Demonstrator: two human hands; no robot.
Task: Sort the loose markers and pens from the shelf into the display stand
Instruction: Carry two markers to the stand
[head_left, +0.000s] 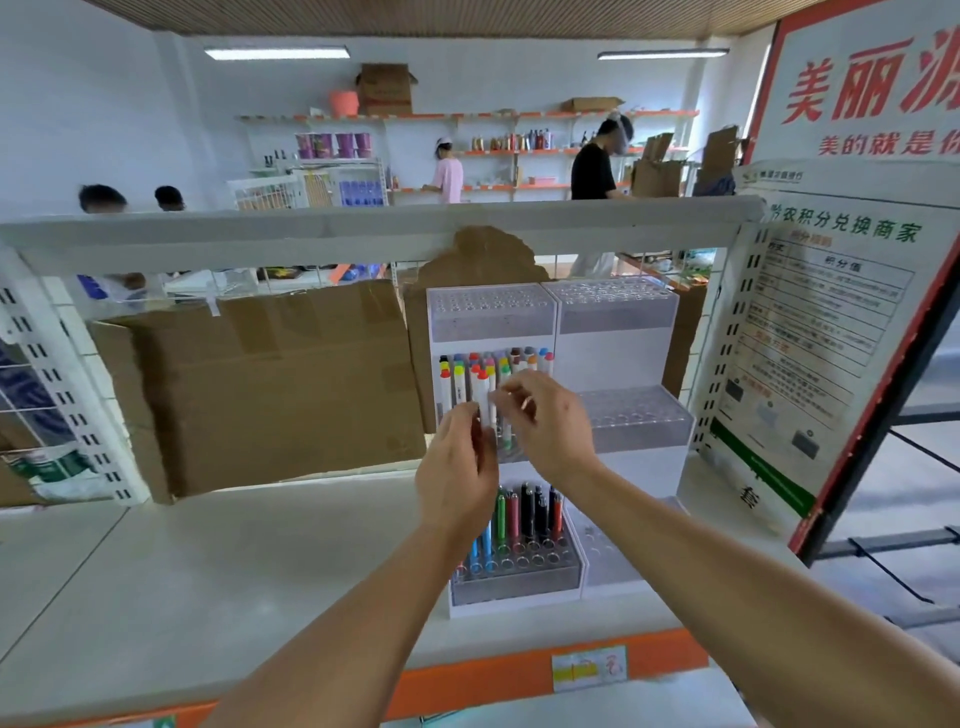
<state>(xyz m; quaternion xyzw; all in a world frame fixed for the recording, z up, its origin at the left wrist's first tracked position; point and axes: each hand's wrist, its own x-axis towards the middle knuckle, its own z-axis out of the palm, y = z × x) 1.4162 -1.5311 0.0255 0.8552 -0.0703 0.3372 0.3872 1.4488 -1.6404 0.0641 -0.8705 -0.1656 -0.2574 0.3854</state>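
Note:
A white tiered display stand (613, 358) sits at the back of the shelf. Its middle tier holds several white markers (480, 382) with coloured caps, and its bottom tier holds several coloured pens (524, 514). Both my hands are raised in front of the middle tier. My left hand (457, 473) has its fingertips at the lower barrels of the markers. My right hand (545, 421) pinches a white marker near its top. The hands hide the lower part of that marker row.
The grey shelf board (234, 561) stretches left of the stand, with an orange front edge (519, 675). Flattened cardboard (270, 384) leans against the shelf back. A poster board (810, 332) stands to the right. People work at shelves (519, 150) in the far room.

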